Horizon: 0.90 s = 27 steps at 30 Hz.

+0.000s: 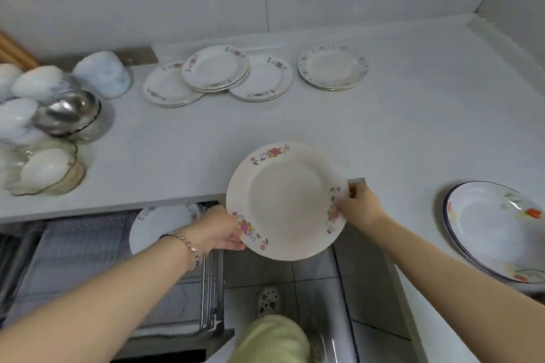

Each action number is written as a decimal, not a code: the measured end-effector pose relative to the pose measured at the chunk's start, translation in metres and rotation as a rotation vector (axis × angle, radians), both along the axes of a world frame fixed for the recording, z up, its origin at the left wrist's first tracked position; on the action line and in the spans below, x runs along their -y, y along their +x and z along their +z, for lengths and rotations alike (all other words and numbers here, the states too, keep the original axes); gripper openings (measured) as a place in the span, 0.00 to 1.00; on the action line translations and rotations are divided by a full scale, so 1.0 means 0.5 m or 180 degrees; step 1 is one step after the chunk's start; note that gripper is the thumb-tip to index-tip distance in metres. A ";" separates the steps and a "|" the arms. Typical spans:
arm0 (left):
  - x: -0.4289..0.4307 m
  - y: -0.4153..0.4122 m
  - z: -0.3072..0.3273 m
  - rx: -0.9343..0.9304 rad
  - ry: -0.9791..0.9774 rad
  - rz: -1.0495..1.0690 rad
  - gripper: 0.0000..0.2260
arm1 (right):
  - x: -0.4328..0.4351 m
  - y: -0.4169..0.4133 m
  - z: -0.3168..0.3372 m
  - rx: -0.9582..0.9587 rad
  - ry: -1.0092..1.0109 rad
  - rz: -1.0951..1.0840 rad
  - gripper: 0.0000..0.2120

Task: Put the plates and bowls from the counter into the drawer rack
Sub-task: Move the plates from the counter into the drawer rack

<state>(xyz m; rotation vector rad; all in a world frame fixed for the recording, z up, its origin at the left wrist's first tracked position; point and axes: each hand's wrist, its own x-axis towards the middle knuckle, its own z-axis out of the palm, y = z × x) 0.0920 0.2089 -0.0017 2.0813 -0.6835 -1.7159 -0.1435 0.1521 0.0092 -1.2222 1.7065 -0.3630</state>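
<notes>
A person is holding a floral plate (286, 200) in both hands, off the counter (413, 127) and just past its front edge, at the inner corner where the counter is turning toward the right side. The plate is facing up, tilting slightly, and hanging over the tiled floor (259, 268) just right of the open drawer rack (88, 244).

The left hand (219, 230), with a bracelet (188, 244) at its wrist, is grasping the plate's lower left rim, its fingers (233, 244) curling under the edge. The right hand (361, 206) is pinching the right rim, fingers closing on the flower pattern there.

The drawer rack is standing pulled out below the counter's front edge, and one white plate (159, 225) is sitting upright in it near its right end, partly hidden by the left hand.

Along the back edge of the counter, a stack of small plates (215, 68) is resting on two more plate stacks (168, 85) (262, 76), and another stack (331, 66) is lying apart to their right. A blue-rimmed plate (489, 227) is lying on the right side of the counter near its front edge. At the left end, overturned white bowls (101, 74), a steel bowl (69, 112) and a glass bowl (44, 169) are crowding together.
</notes>
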 end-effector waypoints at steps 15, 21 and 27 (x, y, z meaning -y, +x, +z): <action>-0.311 0.445 -0.215 0.0290 0.0924 0.0672 0.11 | -0.216 0.463 -0.284 -0.0214 0.1210 0.0975 0.12; -0.257 0.607 -0.362 0.0461 0.0845 0.0651 0.01 | -0.218 0.630 -0.396 -0.0564 0.1230 0.0486 0.15; -0.190 0.691 -0.503 0.0616 0.0788 0.0325 0.07 | -0.186 0.713 -0.496 -0.0889 0.1405 0.0110 0.18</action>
